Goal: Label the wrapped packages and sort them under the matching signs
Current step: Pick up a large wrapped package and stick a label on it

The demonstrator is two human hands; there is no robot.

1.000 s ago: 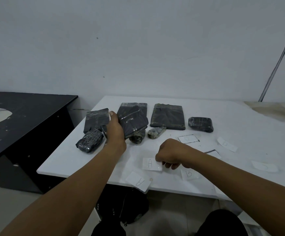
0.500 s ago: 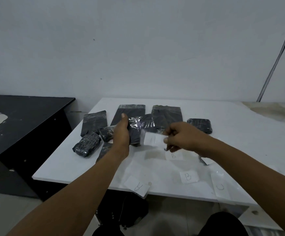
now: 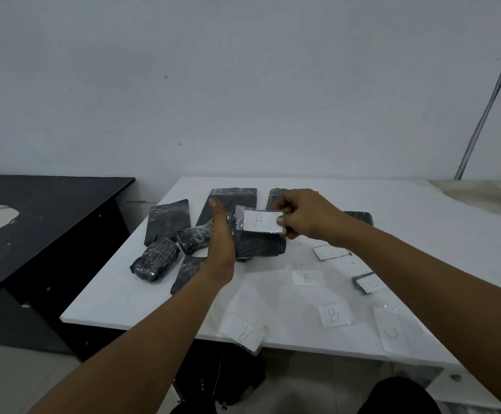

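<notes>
My left hand [image 3: 221,243] holds a black wrapped package [image 3: 258,245] upright above the white table [image 3: 422,234]. My right hand [image 3: 303,215] pinches a white label marked A [image 3: 259,221] and presses it against the package's top face. Several other black wrapped packages lie at the table's far left, among them a flat one [image 3: 167,224] and a small bundle [image 3: 153,259]. Paper signs lie near the front edge: an A sign [image 3: 244,333], a B sign [image 3: 334,315] and a C sign [image 3: 391,331]. Another B label [image 3: 307,277] lies loose behind them.
A black table [image 3: 43,222] stands to the left, separated by a narrow gap. A small dark package with a white label [image 3: 367,283] lies at the right. Another label [image 3: 330,251] lies beside my right wrist. A dark bag [image 3: 228,380] sits on the floor under the table.
My right hand picked the A label off the table and carried it up to the package. My left hand lifted the package out of the pile and turned it toward me.
</notes>
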